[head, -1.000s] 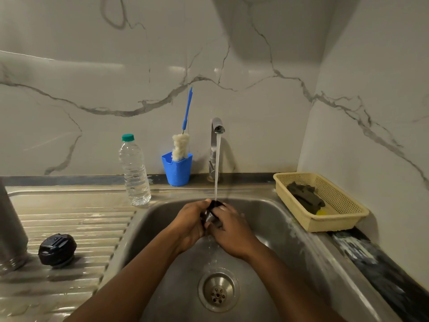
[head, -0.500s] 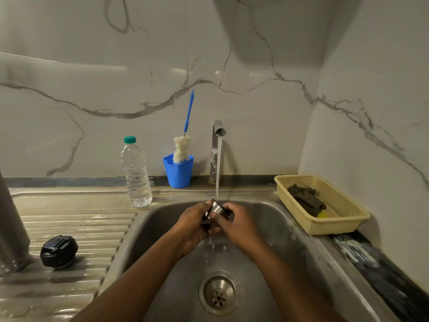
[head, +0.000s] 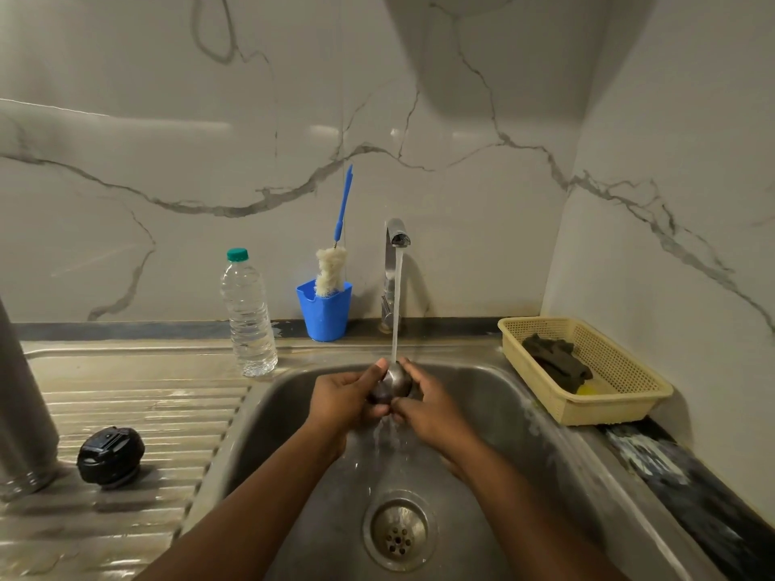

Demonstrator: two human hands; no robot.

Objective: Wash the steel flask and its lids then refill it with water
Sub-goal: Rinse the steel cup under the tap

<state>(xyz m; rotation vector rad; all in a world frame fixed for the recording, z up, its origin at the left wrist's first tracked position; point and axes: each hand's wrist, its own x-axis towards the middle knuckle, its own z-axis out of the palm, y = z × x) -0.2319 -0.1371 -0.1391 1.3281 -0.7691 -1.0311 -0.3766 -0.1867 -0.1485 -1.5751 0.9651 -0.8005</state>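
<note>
Steel shone on the small round lid that both hands held over the sink. The left hand had its fingers curled round the left side of the lid. The right hand gripped the lid from the right side, with its thumb low and its fingers up on top. Water ran straight down from the tap and hit the top of the lid. It then spilled off under the hands and fell toward the drain at the bottom of the sink.

The flask stood upright at the far left edge, on the draining board. Only part of it showed. The black lid sat just beside the flask on the ridged board, well apart from the hands. The board looked wet.

A clear plastic bottle with a green cap stood at the back corner of the board, near the sink's rim. A blue cup stood by the wall between the bottle and the tap. A brush with a white fluffy head and a blue handle stood in the cup and leaned on the wall. A yellow basket sat to the right of the sink, with a dark cloth lying in it. Something small and yellow peeked out beside the cloth, too small to tell what.
</note>
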